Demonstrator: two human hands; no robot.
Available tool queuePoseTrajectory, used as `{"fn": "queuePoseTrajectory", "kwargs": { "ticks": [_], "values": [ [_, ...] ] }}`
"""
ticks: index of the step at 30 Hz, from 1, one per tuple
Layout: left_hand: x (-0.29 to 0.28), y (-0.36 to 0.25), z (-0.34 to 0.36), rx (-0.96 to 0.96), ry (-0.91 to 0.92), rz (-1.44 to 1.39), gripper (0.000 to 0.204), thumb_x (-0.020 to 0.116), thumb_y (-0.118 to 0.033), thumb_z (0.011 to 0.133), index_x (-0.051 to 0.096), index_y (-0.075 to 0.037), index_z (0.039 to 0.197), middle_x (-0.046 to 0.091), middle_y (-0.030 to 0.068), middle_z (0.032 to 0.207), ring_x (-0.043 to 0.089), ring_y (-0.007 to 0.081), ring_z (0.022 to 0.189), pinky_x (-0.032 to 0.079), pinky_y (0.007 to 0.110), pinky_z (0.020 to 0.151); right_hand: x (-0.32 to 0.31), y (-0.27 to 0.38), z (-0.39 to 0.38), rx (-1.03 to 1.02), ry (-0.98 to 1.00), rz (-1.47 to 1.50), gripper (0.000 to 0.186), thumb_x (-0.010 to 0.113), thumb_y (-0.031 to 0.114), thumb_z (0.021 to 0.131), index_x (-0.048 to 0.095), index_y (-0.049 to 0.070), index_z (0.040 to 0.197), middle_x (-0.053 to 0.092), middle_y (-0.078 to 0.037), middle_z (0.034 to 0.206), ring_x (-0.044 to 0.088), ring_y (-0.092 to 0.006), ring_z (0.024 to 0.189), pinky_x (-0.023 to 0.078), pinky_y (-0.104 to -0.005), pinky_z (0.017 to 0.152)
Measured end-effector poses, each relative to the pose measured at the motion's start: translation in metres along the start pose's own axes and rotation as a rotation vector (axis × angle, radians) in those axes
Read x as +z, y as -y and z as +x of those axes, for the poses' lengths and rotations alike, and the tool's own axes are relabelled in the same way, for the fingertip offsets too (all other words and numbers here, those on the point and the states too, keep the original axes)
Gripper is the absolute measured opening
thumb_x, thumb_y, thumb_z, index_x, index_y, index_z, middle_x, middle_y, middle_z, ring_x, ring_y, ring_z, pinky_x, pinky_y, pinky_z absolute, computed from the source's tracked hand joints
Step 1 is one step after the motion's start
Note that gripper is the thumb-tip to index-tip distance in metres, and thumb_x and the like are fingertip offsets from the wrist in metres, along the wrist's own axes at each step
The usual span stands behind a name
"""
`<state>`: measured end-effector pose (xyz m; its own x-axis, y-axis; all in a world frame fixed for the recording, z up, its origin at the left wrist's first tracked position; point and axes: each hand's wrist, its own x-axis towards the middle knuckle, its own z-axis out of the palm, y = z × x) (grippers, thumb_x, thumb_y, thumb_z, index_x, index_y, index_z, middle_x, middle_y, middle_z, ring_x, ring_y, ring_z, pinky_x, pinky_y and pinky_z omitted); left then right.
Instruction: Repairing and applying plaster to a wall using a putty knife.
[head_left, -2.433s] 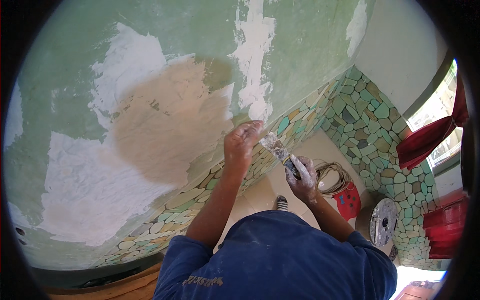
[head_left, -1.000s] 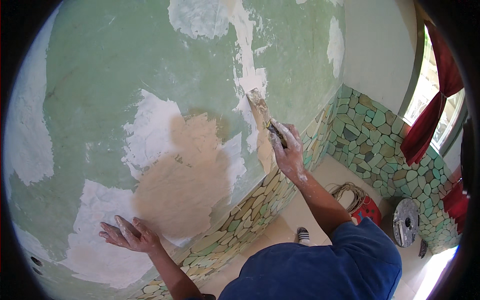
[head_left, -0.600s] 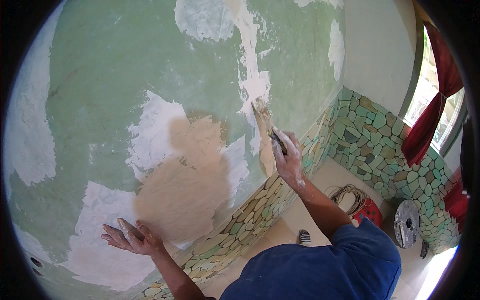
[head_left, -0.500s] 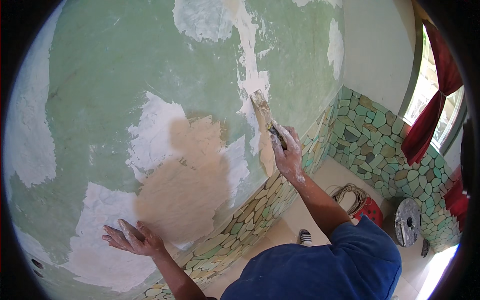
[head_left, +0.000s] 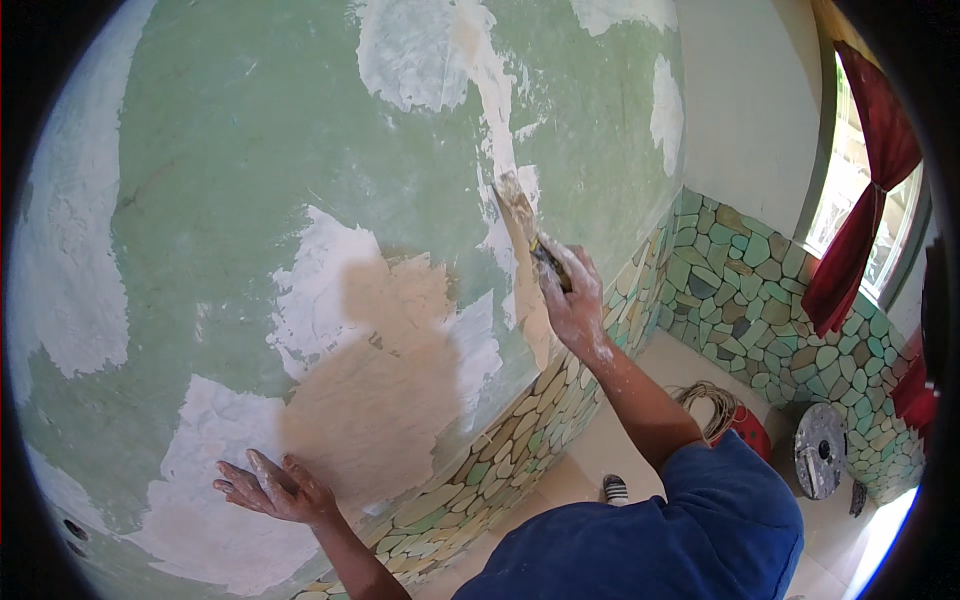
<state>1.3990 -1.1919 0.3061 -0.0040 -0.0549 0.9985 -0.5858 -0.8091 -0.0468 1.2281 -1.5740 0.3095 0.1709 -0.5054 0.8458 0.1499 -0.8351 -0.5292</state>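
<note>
In my right hand (head_left: 573,300) is a putty knife (head_left: 517,208), gripped by its dark handle. Its flat, filler-smeared blade lies along a narrow vertical strip of pale filler (head_left: 496,110) on the green wall (head_left: 220,150). White smears cover my right fingers and wrist. My left hand (head_left: 275,487) is at the lower left with its fingers spread, holding nothing, over a large white filler patch (head_left: 215,530). Whether that palm touches the wall I cannot tell. My shadow falls on another patch (head_left: 315,270) between the two hands.
A band of pebble-like stone tiles (head_left: 490,460) runs along the wall's foot and around the corner. On the floor to the right are a coiled rope (head_left: 712,402), a red object (head_left: 748,432) and a stained round drum (head_left: 820,450). A red curtain (head_left: 875,190) hangs at the window.
My right hand and the putty knife have shifted slightly left, the blade still at the filler strip. My left hand stays spread, slightly lower. The whole view has shifted a little.
</note>
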Motion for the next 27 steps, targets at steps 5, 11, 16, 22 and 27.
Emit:
{"fn": "queuePoseTrajectory", "kwargs": {
  "ticks": [5, 11, 16, 22, 27],
  "values": [
    [-0.002, -0.003, 0.003, 0.002, -0.019, -0.006, 0.038, 0.052, -0.031, 0.095, 0.059, -0.008, 0.124, 0.036, 0.0203, 0.146, 0.024, 0.0417, 0.139, 0.009, 0.057, 0.112, -0.003, 0.004, 0.04, 0.01, -0.017, 0.003, 0.038, 0.059, -0.001, 0.086, 0.058, 0.002, 0.123, 0.058, -0.013, 0.1, 0.058, -0.0208, 0.088, 0.048, -0.0301, 0.079],
    [-0.002, -0.002, 0.0, 0.013, -0.005, 0.019, 0.039, 0.052, -0.03, 0.096, 0.056, -0.009, 0.128, 0.035, 0.0188, 0.147, 0.024, 0.0421, 0.139, 0.014, 0.058, 0.111, -0.016, 0.027, 0.085, -0.036, -0.026, -0.046, 0.035, 0.061, 0.005, 0.087, 0.06, 0.005, 0.122, 0.059, -0.014, 0.096, 0.058, -0.0246, 0.087, 0.047, -0.033, 0.079],
    [-0.001, 0.001, -0.002, -0.003, 0.019, 0.018, 0.039, 0.053, -0.029, 0.094, 0.058, -0.006, 0.125, 0.035, 0.0218, 0.146, 0.024, 0.0454, 0.138, 0.011, 0.059, 0.111, -0.02, 0.038, 0.126, -0.12, -0.041, -0.05, 0.034, 0.06, 0.013, 0.085, 0.061, 0.006, 0.119, 0.06, -0.017, 0.096, 0.058, -0.0322, 0.092, 0.047, -0.0384, 0.081],
    [-0.001, 0.003, -0.003, 0.011, 0.016, 0.012, 0.039, 0.053, -0.029, 0.093, 0.058, -0.007, 0.126, 0.035, 0.0224, 0.147, 0.024, 0.0462, 0.138, 0.011, 0.06, 0.11, -0.021, 0.055, 0.183, -0.228, -0.068, -0.157, 0.032, 0.059, 0.013, 0.088, 0.062, 0.006, 0.119, 0.063, -0.017, 0.105, 0.061, -0.0285, 0.095, 0.048, -0.0355, 0.084],
    [-0.003, 0.002, -0.002, 0.021, 0.03, 0.01, 0.041, 0.051, -0.03, 0.093, 0.057, -0.008, 0.127, 0.034, 0.0226, 0.147, 0.024, 0.0464, 0.138, 0.011, 0.06, 0.11, -0.029, 0.07, 0.226, -0.209, -0.052, -0.088, 0.034, 0.058, 0.021, 0.089, 0.061, 0.006, 0.119, 0.064, -0.018, 0.109, 0.062, -0.0287, 0.097, 0.048, -0.0366, 0.086]
  ]
}}
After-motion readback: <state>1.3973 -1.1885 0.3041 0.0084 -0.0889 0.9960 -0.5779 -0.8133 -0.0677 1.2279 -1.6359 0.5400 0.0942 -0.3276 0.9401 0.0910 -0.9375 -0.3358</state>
